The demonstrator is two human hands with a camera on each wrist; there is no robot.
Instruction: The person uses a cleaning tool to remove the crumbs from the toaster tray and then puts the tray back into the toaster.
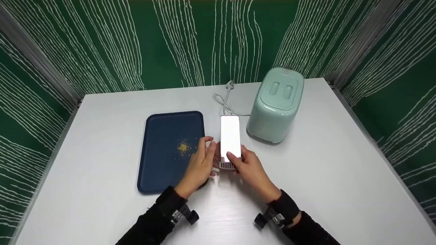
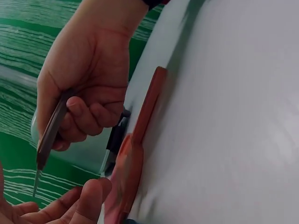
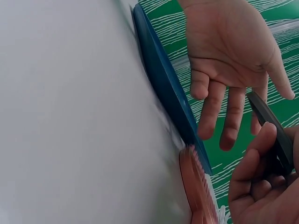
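Observation:
My right hand (image 1: pixel 252 170) grips a smartphone (image 1: pixel 230 136) with a glaring white screen, its thumb lying over the lower part of the face. Seen edge-on in the left wrist view, the phone (image 2: pixel 51 130) is thin and dark, with curled fingers behind it. Just left of the phone is my left hand (image 1: pixel 199 163), its fingers loosely spread and holding nothing; the right wrist view shows its palm (image 3: pixel 229 46). On the table beneath lies a reddish-brown tool (image 2: pixel 135 163) with a handle and a toothed edge (image 3: pixel 196 163), mostly hidden by the phone in the head view.
A dark blue tray (image 1: pixel 160 136) lies at the left, with a small heap of yellowish crumbs (image 1: pixel 183 147) on it. A mint-green toaster (image 1: pixel 276 109) stands at the back right, its white cord and plug (image 1: pixel 230 85) behind the phone. Green walls enclose the white table (image 1: pixel 340 170).

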